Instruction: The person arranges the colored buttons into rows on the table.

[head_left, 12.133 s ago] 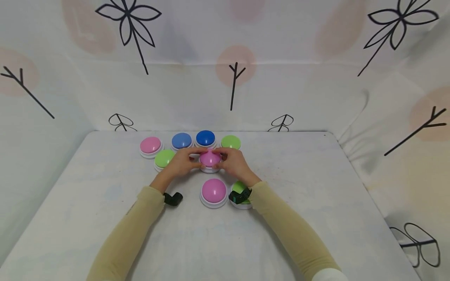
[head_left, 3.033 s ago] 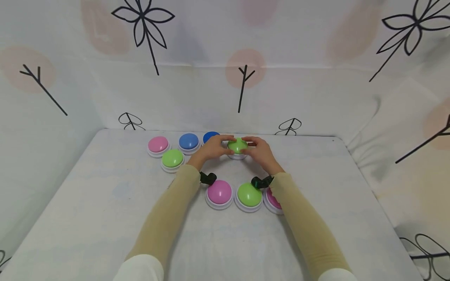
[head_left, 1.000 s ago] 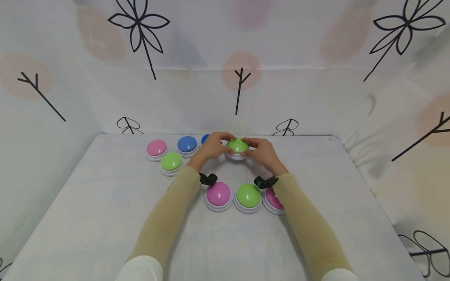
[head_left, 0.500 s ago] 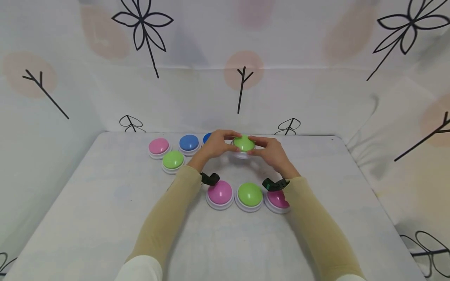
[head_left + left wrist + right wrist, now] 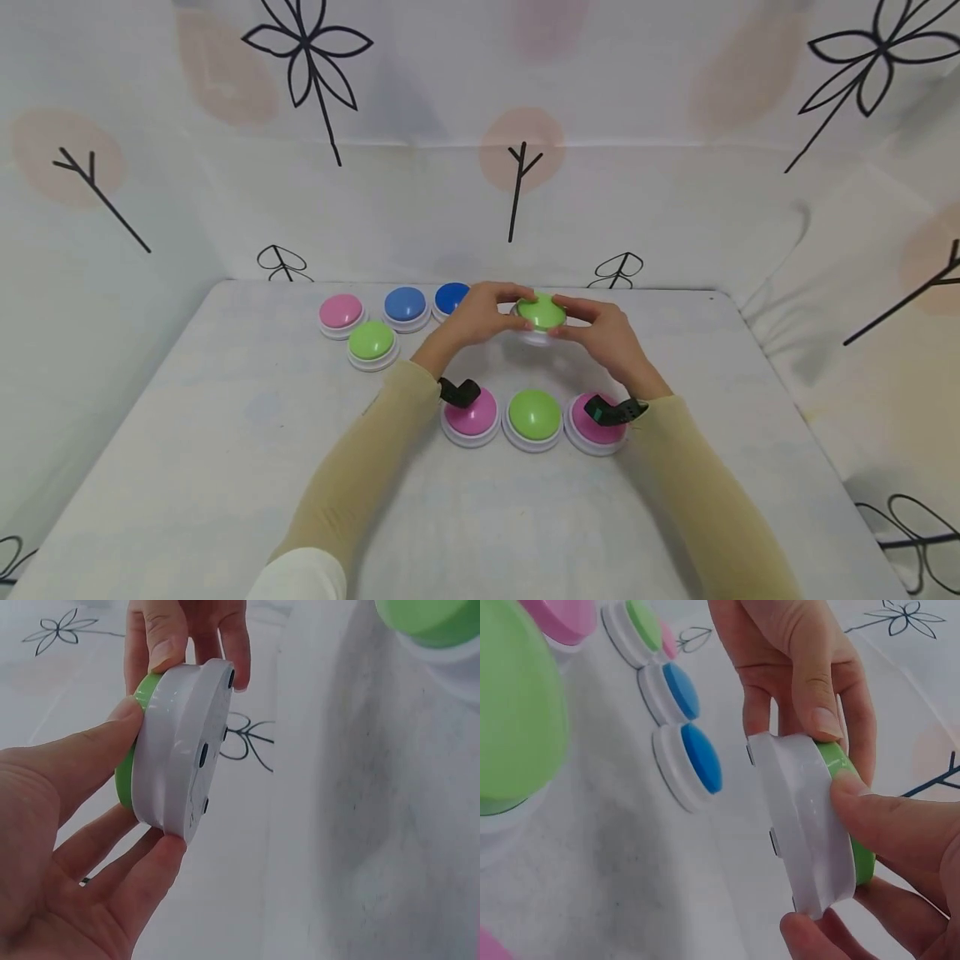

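Observation:
Both hands hold one push button with a green dome (image 5: 541, 312) and a white base, lifted off the table. My left hand (image 5: 480, 318) grips its left side and my right hand (image 5: 606, 335) its right side. In the left wrist view the button's white base (image 5: 180, 742) is tipped on edge to the camera, small dark feet showing underneath. Thumbs and fingers of both hands pinch the rim in the right wrist view, where the base (image 5: 802, 817) faces left. Below the hands, a pink button (image 5: 472, 422), a green button (image 5: 535, 414) and another pink button (image 5: 588, 429) form a near row.
Farther left stand a pink button (image 5: 340, 311), a light blue button (image 5: 405, 304) and a green button (image 5: 371, 340). A dark blue button (image 5: 452, 296) is partly behind my left hand. White patterned cloth (image 5: 420, 208) hangs behind the table (image 5: 225, 467).
Earlier both hands held a pink button at the back; one now stands at the near row's right end. Since then they took the back green button, lifted it and moved it right.

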Demonstrator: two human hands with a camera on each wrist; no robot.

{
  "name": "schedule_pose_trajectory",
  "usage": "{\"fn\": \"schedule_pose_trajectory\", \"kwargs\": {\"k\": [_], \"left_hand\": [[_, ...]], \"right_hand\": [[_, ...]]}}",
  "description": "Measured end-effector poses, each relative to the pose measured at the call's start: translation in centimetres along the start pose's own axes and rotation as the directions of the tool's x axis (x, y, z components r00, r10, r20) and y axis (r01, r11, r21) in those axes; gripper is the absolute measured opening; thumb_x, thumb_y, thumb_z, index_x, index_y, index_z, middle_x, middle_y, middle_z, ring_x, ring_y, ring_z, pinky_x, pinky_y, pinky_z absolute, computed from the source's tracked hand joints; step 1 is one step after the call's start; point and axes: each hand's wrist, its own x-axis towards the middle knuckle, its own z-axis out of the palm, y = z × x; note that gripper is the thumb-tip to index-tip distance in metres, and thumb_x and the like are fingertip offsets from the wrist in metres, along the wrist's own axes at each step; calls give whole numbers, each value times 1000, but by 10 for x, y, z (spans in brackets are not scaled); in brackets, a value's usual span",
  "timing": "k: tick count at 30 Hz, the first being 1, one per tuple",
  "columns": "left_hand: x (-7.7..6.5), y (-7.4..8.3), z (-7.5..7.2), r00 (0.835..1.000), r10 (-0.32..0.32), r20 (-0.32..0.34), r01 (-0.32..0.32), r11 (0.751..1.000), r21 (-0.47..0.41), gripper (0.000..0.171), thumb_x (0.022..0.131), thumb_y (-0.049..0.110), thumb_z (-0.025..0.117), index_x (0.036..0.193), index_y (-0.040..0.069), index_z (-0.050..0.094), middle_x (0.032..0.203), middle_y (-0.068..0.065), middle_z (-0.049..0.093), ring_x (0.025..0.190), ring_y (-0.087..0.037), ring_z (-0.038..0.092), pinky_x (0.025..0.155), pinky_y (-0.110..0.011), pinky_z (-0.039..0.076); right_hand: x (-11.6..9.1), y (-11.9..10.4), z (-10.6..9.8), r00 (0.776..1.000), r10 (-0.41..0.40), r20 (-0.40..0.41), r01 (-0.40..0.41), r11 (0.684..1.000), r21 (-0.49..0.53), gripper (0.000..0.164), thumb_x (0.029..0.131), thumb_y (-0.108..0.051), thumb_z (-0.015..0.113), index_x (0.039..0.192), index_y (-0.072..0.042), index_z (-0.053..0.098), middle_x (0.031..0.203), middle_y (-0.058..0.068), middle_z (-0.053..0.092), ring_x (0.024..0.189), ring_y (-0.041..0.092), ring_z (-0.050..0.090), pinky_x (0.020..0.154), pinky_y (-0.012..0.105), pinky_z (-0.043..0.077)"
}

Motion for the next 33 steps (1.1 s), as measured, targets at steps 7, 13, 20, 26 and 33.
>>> {"fn": "schedule_pose_trajectory", "kwargs": {"k": [7,13,20,26,33], "left_hand": [[-5,11,11,999,35,6,-35,999,-23,47,87,25,79,132,18,66,140,2,58,134,-21,48,109,-40,41],[-7,19,25,996,80,35,-81,997,7,49,86,23,80,133,18,65,140,2,58,133,-19,49,109,-38,41],[-8,28,46,992,114,55,-116,992,47,49,88,23,78,134,18,64,143,1,56,134,-16,48,109,-34,41],[-8,35,64,992,113,50,-116,992,55,49,87,26,79,134,20,65,143,2,56,134,-14,48,109,-29,39],[-8,38,86,993,96,68,-97,995,22,47,86,28,80,131,25,67,143,8,55,135,-11,45,108,-27,38]], "right_hand": [[-16,2,-10,1000,9,3,-9,1000,10,60,86,-27,80,141,-18,58,139,9,59,139,30,42,109,56,36],[-31,14,-20,999,46,13,-46,999,12,61,87,-30,79,143,-21,57,142,9,56,141,31,37,109,62,31],[-49,30,-31,998,57,8,-57,998,-17,64,87,-34,78,145,-20,54,145,10,53,143,33,33,110,66,27],[-65,37,-41,998,58,-5,-58,998,-27,64,88,-34,77,146,-19,53,146,11,52,143,34,33,109,67,27],[-80,49,-50,998,65,-3,-65,996,-54,66,89,-35,76,147,-16,51,147,13,50,143,36,33,107,67,30]]}}
